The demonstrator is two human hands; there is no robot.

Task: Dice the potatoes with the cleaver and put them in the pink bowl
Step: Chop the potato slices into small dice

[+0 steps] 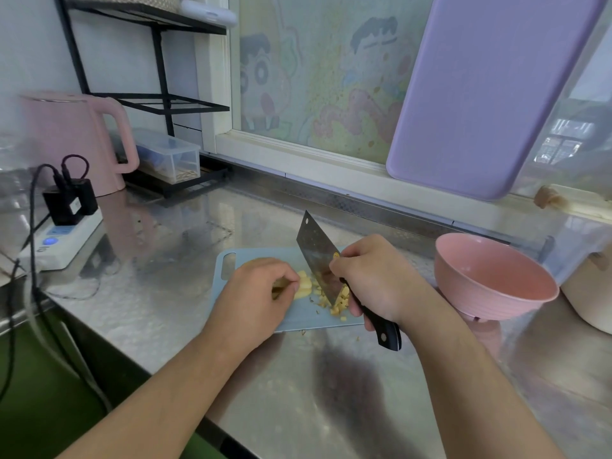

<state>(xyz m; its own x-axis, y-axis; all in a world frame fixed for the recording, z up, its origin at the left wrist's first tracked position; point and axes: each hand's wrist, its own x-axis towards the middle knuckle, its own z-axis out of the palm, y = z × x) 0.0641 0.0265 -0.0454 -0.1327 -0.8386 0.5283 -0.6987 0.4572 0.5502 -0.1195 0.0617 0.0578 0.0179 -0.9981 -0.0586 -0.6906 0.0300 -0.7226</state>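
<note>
Potato, pale yellow and moist-looking, is seen in the head view as a cluster of cut strips [304, 285] lying on a thin, pale blue plastic cutting board [265, 256] with rounded corners and an oblong handle slot at its left end. Just to the right of the strips, a loose heap of small, irregular yellow potato dice [341, 301] is spread on the same board, and a few crumbs are scattered past its near edge onto the brushed stainless-steel counter [185, 293]. The strips are pinned down by the left hand [261, 293], whose fingers are curled over them with the fingertips tucked. A broad rectangular steel cleaver [319, 260], dull and mottled, with a small hole near its far top corner, is stood on edge among the dice, its blade tilted away from the viewer. Its black riveted handle is gripped by the right hand [377, 279], with the fingers wrapped round it and the forefinger and thumb pinched against the blade's heel. A round, smooth, matte pink bowl [496, 279] with a ribbed lower wall is set on the counter to the right of the board, apart from it; nothing can be seen inside. A lilac rounded plastic board [490, 94] is leaned against the window behind, and a pink kettle [76, 137] is placed at the far left.
</note>
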